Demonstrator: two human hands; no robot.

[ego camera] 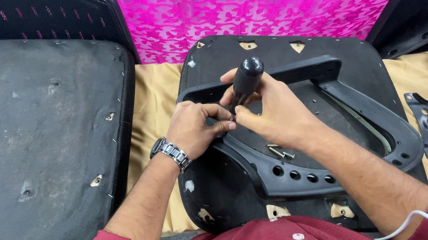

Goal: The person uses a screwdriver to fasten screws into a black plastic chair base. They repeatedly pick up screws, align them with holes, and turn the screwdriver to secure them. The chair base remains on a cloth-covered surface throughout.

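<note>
My right hand [278, 117] wraps the rigid, black-handled screwdriver [245, 82] by its grippy handle; my left hand [195, 129] pinches its slim shaft at the stiff black plastic chair bracket [366, 116].

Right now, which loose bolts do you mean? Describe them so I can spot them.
Start at the upturned seat in the middle, with the black frame on it. The bolts lie inside that frame, just under the right hand: small silver pieces, the only loose metal on the black underside.
</note>
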